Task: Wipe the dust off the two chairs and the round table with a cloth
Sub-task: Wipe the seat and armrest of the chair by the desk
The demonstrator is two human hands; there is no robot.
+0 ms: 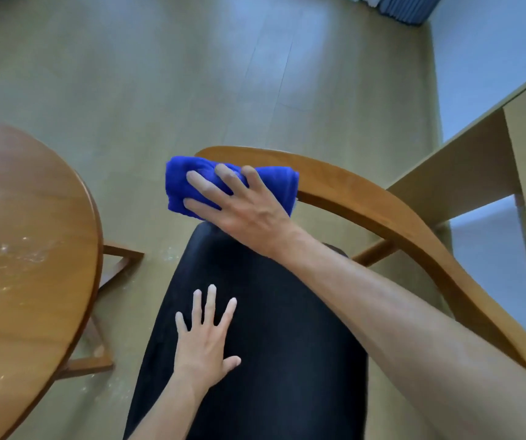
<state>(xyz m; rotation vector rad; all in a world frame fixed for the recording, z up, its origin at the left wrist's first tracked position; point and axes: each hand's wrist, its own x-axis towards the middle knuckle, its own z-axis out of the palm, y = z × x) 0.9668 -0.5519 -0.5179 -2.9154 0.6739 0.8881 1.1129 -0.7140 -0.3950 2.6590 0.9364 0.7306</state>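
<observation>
Right now we see the right hand [242, 201] pressing a folded blue cloth [226, 185] onto the curved wooden backrest rail [366, 204] of the chair [287, 344], near the rail's left end. Fingers are spread over the cloth, slightly bent, thumb hidden, so we cannot tell if it wraps under. Cloth sits on the rail and hangs a bit over its near edge, just above the far edge of the black seat [271, 312]. Right forearm crosses the seat from the lower right corner.

Left hand [206, 341] lies flat on the black seat, fingers straight and fanned, thumb out to the right, holding nothing. It sits toward the seat's left side, well apart from the cloth.

Round table [26, 249] is at the left edge, wooden top with pale specks of dust or powder across it. Its wooden legs [115, 262] show under the rim, near the seat's left side. Some pale specks are on the floor [191, 74] beside them too.

A light wooden desk [477, 160] stands at the right, behind the backrest rail. Blue curtain hem [404, 7] is at the top right corner. We see only one chair.
</observation>
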